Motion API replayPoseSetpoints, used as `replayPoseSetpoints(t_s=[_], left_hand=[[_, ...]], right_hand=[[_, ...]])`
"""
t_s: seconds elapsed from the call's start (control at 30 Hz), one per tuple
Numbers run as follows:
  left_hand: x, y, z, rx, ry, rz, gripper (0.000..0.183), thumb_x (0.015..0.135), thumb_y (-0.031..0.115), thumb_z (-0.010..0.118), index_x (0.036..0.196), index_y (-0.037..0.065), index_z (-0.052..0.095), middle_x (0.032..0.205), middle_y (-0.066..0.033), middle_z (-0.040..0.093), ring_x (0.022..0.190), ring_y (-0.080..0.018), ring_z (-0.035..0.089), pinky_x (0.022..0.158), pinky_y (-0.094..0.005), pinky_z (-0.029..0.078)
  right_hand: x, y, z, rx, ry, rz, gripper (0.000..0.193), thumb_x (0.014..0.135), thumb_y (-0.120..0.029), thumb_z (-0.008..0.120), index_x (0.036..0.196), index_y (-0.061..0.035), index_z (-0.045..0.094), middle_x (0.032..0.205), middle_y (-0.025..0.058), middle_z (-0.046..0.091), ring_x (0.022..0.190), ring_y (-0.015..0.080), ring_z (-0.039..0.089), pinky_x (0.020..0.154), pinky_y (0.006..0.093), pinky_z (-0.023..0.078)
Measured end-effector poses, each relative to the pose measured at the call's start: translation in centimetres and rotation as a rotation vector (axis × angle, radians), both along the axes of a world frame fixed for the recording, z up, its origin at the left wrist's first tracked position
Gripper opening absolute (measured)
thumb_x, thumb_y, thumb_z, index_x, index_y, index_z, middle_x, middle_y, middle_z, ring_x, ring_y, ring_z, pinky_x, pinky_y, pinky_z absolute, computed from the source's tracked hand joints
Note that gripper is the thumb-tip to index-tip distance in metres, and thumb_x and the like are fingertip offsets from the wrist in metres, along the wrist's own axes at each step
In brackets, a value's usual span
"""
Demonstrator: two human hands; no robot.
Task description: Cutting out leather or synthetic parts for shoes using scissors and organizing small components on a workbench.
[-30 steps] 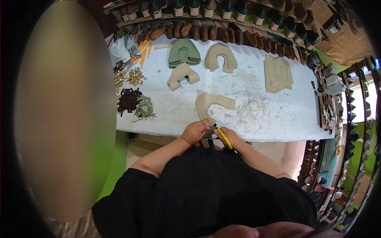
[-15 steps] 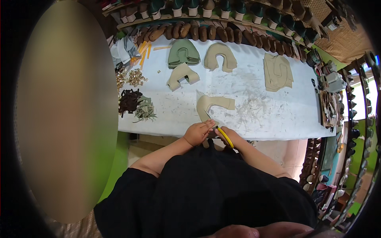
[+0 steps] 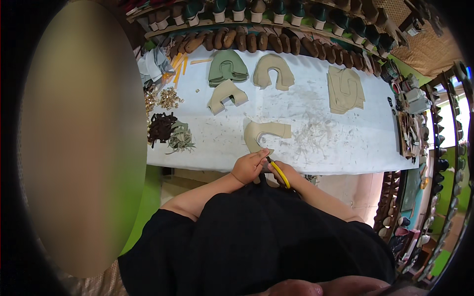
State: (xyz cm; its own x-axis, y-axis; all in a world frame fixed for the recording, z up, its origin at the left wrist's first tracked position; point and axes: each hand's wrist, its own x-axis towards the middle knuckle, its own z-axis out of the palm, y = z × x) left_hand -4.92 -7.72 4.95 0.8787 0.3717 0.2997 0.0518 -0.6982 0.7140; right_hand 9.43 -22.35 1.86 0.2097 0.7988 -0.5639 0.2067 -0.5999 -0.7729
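A curved beige shoe-upper piece (image 3: 253,134) lies at the table's near edge, its open side toward the right. My left hand (image 3: 249,166) is closed on the near end of this piece, fingers together. Close beside it, my right hand (image 3: 287,171) grips a pair of yellow-handled scissors (image 3: 282,176). The scissor blades are mostly hidden near my left fingertips at the piece's near tip. Further back lie a small beige upper piece (image 3: 227,94), a stack of beige uppers (image 3: 274,69) and a stack of green uppers (image 3: 228,68).
Flat beige pieces (image 3: 345,89) are piled at the right. On the left lie gold buckles (image 3: 170,98), dark brown strips (image 3: 161,127) and green scraps (image 3: 181,138). Wooden shoe lasts (image 3: 252,42) line the back edge; shelves of shoes (image 3: 439,163) stand at right.
The scissor blades, seen earlier along the piece's inner edge, are now mostly out of sight by my left fingertips. The yellow handle has shifted slightly downward. The beige piece has barely moved.
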Motion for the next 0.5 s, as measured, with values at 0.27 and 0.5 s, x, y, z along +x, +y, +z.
replayPoseSetpoints(t_s=[0.27,0.5], left_hand=[[-1.0,4.2,-1.6,0.224,0.042,-0.200,0.085,0.078,0.040,0.075,0.147,0.009,0.037,0.153,-0.0143,0.037,0.141,-0.0362,0.035,0.115,-0.0482,0.028],[0.2,7.8,-2.7,0.576,0.341,-0.061,0.064,0.085,0.027,0.066,0.144,0.017,0.045,0.150,-0.0072,0.043,0.140,-0.0272,0.038,0.114,-0.0466,0.029]], right_hand=[[1.3,0.0,2.5,-0.183,0.739,-0.252,0.050,0.099,-0.060,0.041,0.098,-0.0103,0.050,0.056,-0.0042,0.033,0.040,0.0060,0.023,0.035,0.0230,0.021],[2.8,-0.4,4.4,-0.122,0.993,-0.247,0.058,0.099,-0.063,0.034,0.102,-0.0071,0.052,0.057,-0.0051,0.036,0.040,0.0034,0.026,0.034,0.0200,0.021]])
